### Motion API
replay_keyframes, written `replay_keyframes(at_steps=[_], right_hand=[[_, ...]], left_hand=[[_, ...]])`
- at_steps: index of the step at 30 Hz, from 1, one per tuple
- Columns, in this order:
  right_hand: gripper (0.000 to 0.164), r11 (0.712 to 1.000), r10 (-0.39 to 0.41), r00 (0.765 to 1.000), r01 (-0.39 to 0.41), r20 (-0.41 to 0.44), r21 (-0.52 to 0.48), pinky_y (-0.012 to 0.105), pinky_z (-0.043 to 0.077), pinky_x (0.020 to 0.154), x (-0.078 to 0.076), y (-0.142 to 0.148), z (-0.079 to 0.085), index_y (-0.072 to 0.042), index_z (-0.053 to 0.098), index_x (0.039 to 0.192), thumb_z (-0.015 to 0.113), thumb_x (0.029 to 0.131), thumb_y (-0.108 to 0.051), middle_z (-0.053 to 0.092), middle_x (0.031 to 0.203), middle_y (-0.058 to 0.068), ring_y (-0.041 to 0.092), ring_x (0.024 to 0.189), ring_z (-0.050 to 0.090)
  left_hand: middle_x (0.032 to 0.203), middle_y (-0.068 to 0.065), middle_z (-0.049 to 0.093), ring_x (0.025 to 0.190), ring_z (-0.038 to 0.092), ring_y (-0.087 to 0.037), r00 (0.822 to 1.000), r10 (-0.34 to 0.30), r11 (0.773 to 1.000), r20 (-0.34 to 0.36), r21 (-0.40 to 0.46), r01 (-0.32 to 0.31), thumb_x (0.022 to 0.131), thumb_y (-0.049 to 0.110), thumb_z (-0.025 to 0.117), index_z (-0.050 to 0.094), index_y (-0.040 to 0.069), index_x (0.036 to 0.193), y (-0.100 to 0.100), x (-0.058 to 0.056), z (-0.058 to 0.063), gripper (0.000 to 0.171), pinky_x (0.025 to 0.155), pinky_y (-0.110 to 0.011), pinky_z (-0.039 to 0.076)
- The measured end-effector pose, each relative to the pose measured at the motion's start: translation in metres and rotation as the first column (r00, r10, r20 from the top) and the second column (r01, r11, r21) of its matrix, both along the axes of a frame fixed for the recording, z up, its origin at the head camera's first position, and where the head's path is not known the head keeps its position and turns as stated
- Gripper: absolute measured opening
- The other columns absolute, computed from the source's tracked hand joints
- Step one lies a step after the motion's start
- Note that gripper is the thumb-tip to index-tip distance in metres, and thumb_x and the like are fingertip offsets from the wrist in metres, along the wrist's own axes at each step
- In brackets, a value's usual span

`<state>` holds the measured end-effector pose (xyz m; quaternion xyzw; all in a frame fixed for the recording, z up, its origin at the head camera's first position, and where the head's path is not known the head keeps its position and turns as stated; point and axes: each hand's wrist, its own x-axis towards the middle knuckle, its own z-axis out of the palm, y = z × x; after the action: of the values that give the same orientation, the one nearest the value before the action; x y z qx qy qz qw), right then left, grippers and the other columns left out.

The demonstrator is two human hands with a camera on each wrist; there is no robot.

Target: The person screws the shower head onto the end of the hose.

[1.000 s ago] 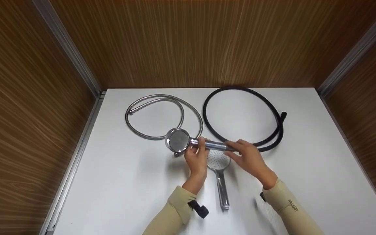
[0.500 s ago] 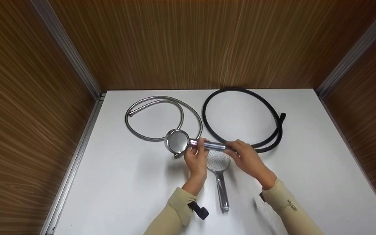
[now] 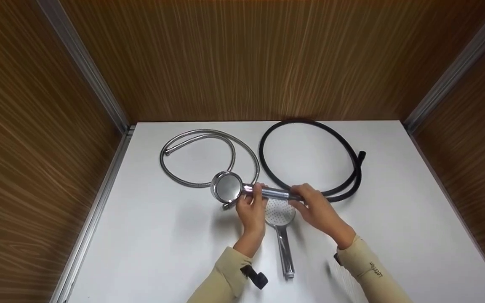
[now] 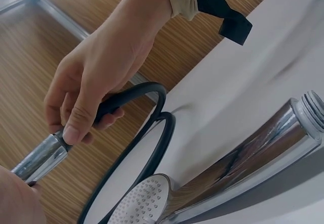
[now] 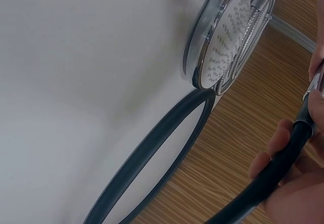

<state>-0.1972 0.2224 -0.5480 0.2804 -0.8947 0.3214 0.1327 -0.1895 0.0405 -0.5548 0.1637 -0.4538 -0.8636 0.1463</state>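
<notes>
In the head view, my left hand (image 3: 251,216) grips a chrome hand shower (image 3: 228,188) by its handle, with the round head pointing left above the table. My right hand (image 3: 320,210) pinches the end of a black hose (image 3: 301,121) at the handle's lower end. The left wrist view shows the right thumb and fingers around the hose fitting, right against the chrome handle (image 4: 41,159). How far the two are joined cannot be seen. Below the hands lies a second chrome shower head (image 3: 284,248), its white nozzle face up and its threaded end bare.
A coiled silver metal hose (image 3: 203,131) lies at the back left of the white table (image 3: 141,235), partly behind the held shower head. The black hose loops over the back right, its free end at the right. Wood-grain panels (image 3: 242,59) stand around the back and sides.
The head view has tilted slightly, so everything sits a little lower in it. Both hands keep their hold on the hand shower and hose; the right fingers shift slightly at the joint.
</notes>
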Motion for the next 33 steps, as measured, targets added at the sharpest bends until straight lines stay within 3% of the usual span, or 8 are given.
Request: replay_keyframes(at_steps=[9,15,19,23,27,33], right_hand=[[0.036,1.000,-0.019,0.997,0.020,0.077,-0.012,0.029,0.055,0.068,0.0022,-0.0053,-0.0014,-0.002,0.063,0.124,0.080,0.092,-0.003,0.072,0.104,0.006,0.022,0.083,0.065],[0.030,1.000,-0.019,0.999,0.019,0.026,-0.004,0.029,0.055,0.068,-0.0005,-0.0044,0.0012,-0.002,0.066,0.118,0.079,0.092,0.000,0.069,0.101,0.003,0.019,0.081,0.063],[0.027,1.000,-0.005,1.000,0.005,0.005,-0.004,0.031,0.055,0.068,-0.0021,-0.0029,0.0032,-0.005,0.067,0.118,0.078,0.094,-0.002,0.066,0.099,0.001,0.013,0.081,0.058],[0.032,1.000,0.007,1.000,-0.006,0.013,-0.018,0.033,0.055,0.067,-0.0011,-0.0023,0.0034,-0.002,0.064,0.123,0.078,0.093,-0.002,0.068,0.101,0.003,0.018,0.081,0.060],[0.036,1.000,-0.012,0.999,0.012,0.036,-0.022,0.030,0.053,0.067,-0.0006,-0.0026,0.0043,-0.003,0.061,0.123,0.079,0.092,-0.001,0.071,0.101,0.004,0.023,0.080,0.062],[0.031,1.000,-0.018,0.999,0.018,0.033,-0.002,0.034,0.055,0.066,-0.0013,-0.0026,0.0059,-0.006,0.063,0.117,0.079,0.092,0.000,0.070,0.098,0.002,0.015,0.080,0.060]], left_hand=[[0.105,-0.029,0.077,0.097,0.078,-0.023,1.000,0.024,1.000,-0.001,-0.002,-0.024,0.102,0.007,0.069,0.062,-0.015,0.119,-0.0034,0.0019,-0.0049,0.028,0.093,-0.041,0.064],[0.109,-0.034,0.074,0.103,0.078,-0.031,0.999,0.020,1.000,-0.031,-0.007,-0.021,0.102,0.005,0.068,0.061,-0.017,0.117,-0.0034,-0.0020,-0.0016,0.028,0.095,-0.044,0.063],[0.107,-0.032,0.076,0.099,0.078,-0.024,0.999,0.014,1.000,-0.038,0.003,-0.014,0.102,0.005,0.068,0.062,-0.015,0.116,-0.0035,-0.0047,0.0013,0.024,0.095,-0.044,0.064],[0.105,-0.027,0.078,0.097,0.077,-0.018,0.999,0.011,1.000,-0.032,-0.004,-0.011,0.102,0.006,0.068,0.063,-0.013,0.115,-0.0032,-0.0047,0.0004,0.023,0.094,-0.044,0.064],[0.105,-0.025,0.078,0.097,0.077,-0.017,0.999,0.015,1.000,-0.030,0.001,-0.015,0.102,0.007,0.069,0.064,-0.013,0.115,-0.0025,-0.0048,-0.0004,0.025,0.095,-0.043,0.063],[0.105,-0.027,0.078,0.095,0.078,-0.017,0.999,0.017,1.000,-0.033,0.009,-0.016,0.102,0.006,0.069,0.064,-0.015,0.116,-0.0020,-0.0039,0.0015,0.026,0.094,-0.044,0.064]])
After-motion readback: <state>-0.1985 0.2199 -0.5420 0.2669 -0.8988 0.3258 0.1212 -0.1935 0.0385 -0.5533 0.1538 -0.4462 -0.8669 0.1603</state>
